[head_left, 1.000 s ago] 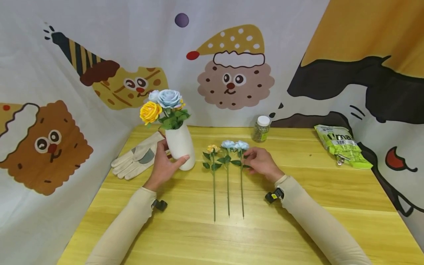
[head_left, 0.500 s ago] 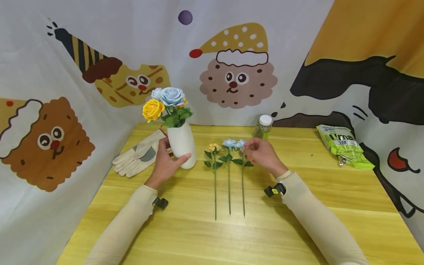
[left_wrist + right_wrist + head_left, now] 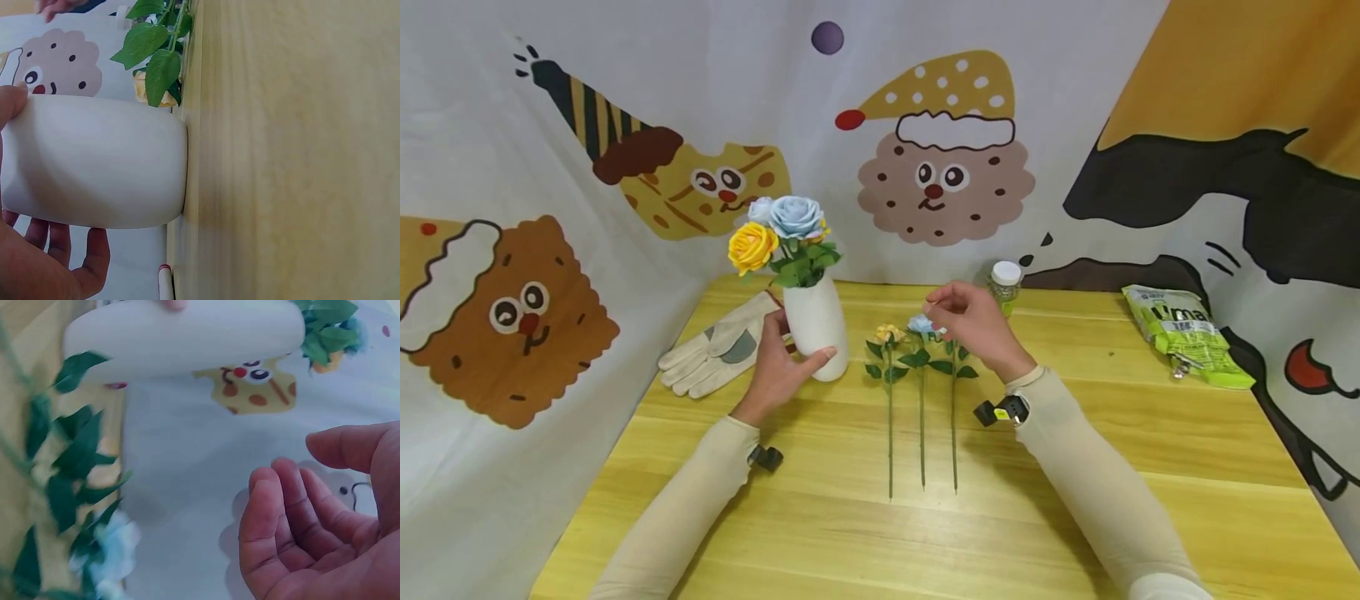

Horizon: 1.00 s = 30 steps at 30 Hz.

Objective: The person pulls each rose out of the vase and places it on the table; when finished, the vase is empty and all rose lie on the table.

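My left hand (image 3: pixel 778 362) grips the lower part of a white vase (image 3: pixel 816 325), thumb across its front and fingers round the far side. In the left wrist view the vase (image 3: pixel 94 162) stands with its base at the tabletop. A yellow rose (image 3: pixel 752 247) and blue roses (image 3: pixel 796 217) fill its mouth. Right of the vase lie three artificial roses: a yellow one (image 3: pixel 889 333), a blue one (image 3: pixel 920 323), and another whose bloom is mostly hidden behind my right hand (image 3: pixel 977 321). That hand hovers over the blooms, fingers loosely bent, thumb apart, holding nothing in the right wrist view.
A pale work glove (image 3: pixel 703 362) lies left of the vase, partly behind my left hand. Behind my right hand stands a white-capped jar (image 3: pixel 1006 275). A green snack bag (image 3: pixel 1187 337) lies at the back right, and a printed cloth (image 3: pixel 1075 67) hangs behind the table.
My right hand has moved up and left from beside the rightmost rose to above the blooms. My left hand stays on the vase; the whole head view has shifted slightly.
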### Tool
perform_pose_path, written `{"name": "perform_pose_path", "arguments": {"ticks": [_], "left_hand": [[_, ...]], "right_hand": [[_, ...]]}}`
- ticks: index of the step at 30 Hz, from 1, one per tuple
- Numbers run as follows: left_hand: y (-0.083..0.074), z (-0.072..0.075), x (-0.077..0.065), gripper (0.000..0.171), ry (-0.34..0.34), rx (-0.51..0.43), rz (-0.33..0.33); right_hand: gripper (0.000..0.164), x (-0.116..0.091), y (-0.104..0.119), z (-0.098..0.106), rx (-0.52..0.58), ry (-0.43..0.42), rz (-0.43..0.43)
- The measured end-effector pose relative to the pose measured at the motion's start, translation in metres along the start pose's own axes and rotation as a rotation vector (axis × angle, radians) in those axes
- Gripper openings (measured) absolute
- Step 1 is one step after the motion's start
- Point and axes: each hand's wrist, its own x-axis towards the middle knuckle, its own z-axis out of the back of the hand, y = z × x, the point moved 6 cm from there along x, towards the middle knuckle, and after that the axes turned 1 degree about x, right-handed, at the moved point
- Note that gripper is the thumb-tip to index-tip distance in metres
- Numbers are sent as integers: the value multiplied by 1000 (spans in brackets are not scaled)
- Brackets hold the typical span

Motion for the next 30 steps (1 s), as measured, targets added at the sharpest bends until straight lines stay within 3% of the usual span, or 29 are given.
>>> {"name": "perform_pose_path", "arguments": {"ticks": [17,26,30], "left_hand": [[-4,-1,0,88,9,10,-4],[-1,0,-2,86,8,26,13],[-1,0,-2,87,10,23,14]], "right_hand": [[24,22,81,-37,128,26,206],[19,47,104,-56,183,-8,287],[20,57,109,-64,167,-18,262]]}}
